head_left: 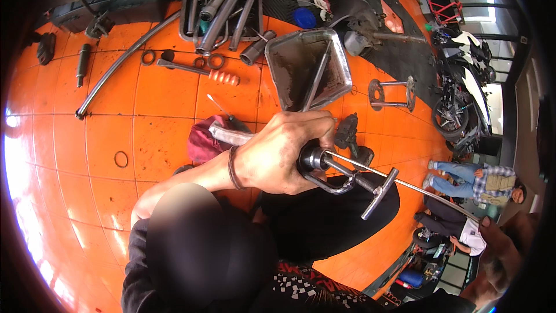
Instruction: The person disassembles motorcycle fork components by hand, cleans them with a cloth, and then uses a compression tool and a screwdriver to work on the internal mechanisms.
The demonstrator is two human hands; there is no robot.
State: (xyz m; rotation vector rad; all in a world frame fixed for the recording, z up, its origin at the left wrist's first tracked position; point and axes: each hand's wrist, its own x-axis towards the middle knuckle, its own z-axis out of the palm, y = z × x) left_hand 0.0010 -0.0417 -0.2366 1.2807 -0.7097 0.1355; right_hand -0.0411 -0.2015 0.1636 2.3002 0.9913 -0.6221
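Note:
My left hand (284, 145), with a dark bracelet at the wrist, is closed round a black cylindrical part (313, 156). A metal clamp (341, 185) with a threaded screw and T-bar handle (379, 194) sits at that part, pointing right. From the same place a thin metal rod (428, 191) runs to the lower right. My right hand (501, 255), in shadow at the right rim, has its fingers on the rod's far end. Under my left wrist lie a red cloth (200, 142) and a silver piece (229, 134). My dark-clothed legs are below.
A dirty metal tray (341, 81) holds a bar (317, 78). Several tubes (231, 8), an orange-handled tool (223, 77), rings (120, 159) and a spool-like metal frame (392, 94) lie about on orange tiles. At the right are motorcycles (457, 98) and people (483, 185).

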